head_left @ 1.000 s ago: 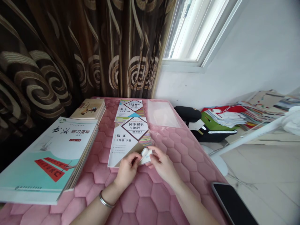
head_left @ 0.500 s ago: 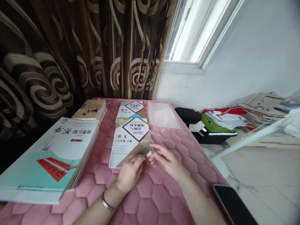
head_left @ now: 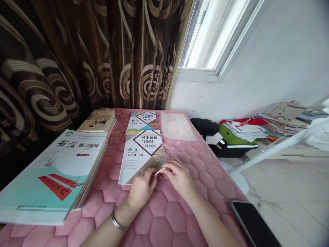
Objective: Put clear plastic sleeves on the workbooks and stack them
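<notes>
My left hand (head_left: 142,185) is closed in a pinch at the lower right of a white and brown workbook (head_left: 138,151). From the other side my right hand (head_left: 178,175) pinches too. Between the fingertips runs a thin pale strip (head_left: 159,171), slightly curved; its kind is unclear, and fingers hide its ends. The workbook lies flat, its lower right corner hidden by my hands. Beyond it is a second workbook (head_left: 142,120) with a blue corner. A clear plastic sheet (head_left: 178,127) lies to their right.
Stacked books, a teal and white one (head_left: 51,171) on top, fill the left side, with a smaller tan-covered stack (head_left: 96,121) behind. A phone (head_left: 253,221) lies at the right edge of the pink quilted cover (head_left: 159,226). A white stand (head_left: 269,154) rises beyond.
The shiny, clear-looking piece between my fingers now shows as a thin pale strip. My right hand has turned slightly, its fingers more bent over. The books have stayed put.
</notes>
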### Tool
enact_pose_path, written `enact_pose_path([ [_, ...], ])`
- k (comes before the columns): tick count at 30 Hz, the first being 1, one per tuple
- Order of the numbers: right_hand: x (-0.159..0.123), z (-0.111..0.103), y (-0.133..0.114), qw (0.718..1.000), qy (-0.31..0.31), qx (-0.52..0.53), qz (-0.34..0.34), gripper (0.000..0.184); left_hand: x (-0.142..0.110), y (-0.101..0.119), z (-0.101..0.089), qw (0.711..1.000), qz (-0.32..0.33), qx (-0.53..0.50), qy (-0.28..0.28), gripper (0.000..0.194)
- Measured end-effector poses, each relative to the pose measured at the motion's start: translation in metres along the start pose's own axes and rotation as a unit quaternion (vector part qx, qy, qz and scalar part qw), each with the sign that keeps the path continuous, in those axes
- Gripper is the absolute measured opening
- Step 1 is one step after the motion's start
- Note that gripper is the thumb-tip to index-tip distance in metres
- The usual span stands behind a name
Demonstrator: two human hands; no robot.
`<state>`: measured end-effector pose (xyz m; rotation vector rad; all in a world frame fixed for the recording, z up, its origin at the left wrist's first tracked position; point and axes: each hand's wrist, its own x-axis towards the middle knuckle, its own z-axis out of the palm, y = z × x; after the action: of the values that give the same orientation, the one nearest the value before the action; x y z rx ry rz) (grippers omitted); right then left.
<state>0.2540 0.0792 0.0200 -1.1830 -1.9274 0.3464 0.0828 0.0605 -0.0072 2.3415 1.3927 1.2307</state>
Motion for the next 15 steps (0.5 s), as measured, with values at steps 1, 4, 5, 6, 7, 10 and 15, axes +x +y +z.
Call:
enact_pose_path([
  [1,0.001,-0.001,0.0,1.0,-0.002,0.002,-0.001,0.014,0.001,0.001,-0.001,1.0,0.003,0.006,-0.009,0.011],
  [4,0.003,-0.002,0.002,1.0,-0.006,0.013,0.006,0.014,0.004,0.002,-0.003,1.0,0.003,0.004,-0.017,0.014],
  [5,0.004,-0.002,0.003,1.0,-0.009,0.017,0.01,0.014,0.004,0.002,-0.004,1.0,0.0,-0.004,-0.013,0.014],
  [6,0.005,-0.002,0.004,1.0,-0.013,0.019,0.013,0.016,0.004,0.002,-0.004,1.0,-0.004,-0.013,-0.011,0.014],
  [7,0.006,-0.002,0.005,1.0,-0.018,0.019,0.015,0.015,0.004,0.001,-0.004,1.0,-0.009,-0.022,-0.009,0.014],
  [10,0.01,-0.002,0.007,0.999,-0.034,0.015,0.015,0.013,0.003,0.001,-0.002,0.999,-0.025,-0.039,-0.012,0.013],
  [15,0.015,-0.005,0.008,0.997,-0.068,0.027,0.012,0.014,0.004,0.003,-0.002,0.998,-0.043,-0.026,-0.034,0.016],
])
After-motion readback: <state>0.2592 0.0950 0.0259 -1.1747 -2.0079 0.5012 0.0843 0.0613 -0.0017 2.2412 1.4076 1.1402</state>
